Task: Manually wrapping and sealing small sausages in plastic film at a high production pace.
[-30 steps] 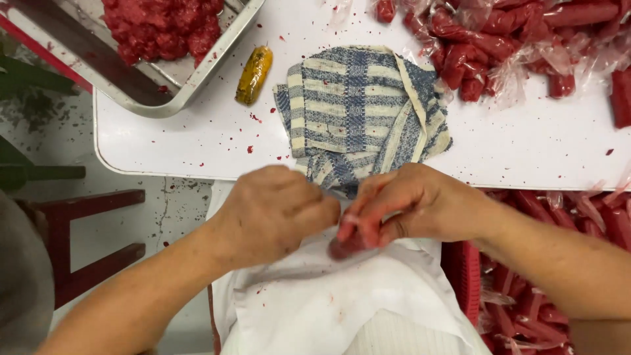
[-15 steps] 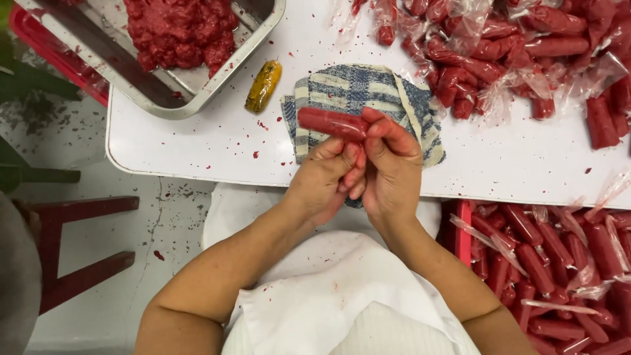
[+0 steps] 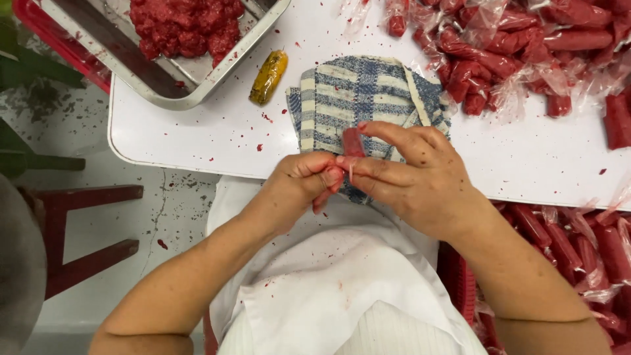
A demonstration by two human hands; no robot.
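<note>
Over the near edge of a white table (image 3: 197,138) flecked with red, above stained concrete floor (image 3: 131,217), the left hand (image 3: 299,184) and right hand (image 3: 414,177) together pinch a red meat roll (image 3: 353,141), a striped cloth (image 3: 355,98) just beyond at 12 o'clock and a metal tray (image 3: 217,66) at 10 o'clock.

bare white table (image 3: 197,131) left of striped cloth (image 3: 368,98), steel tray (image 3: 190,85) beyond, wrapped sausages (image 3: 519,52) crowding right, seemingly edge-to-edge

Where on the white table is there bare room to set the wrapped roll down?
Bare patches on the white table: between the metal tray and the striped cloth, around the yellow roll; and right of the right hand, below the pile of wrapped rolls. The top right is crowded.
</note>
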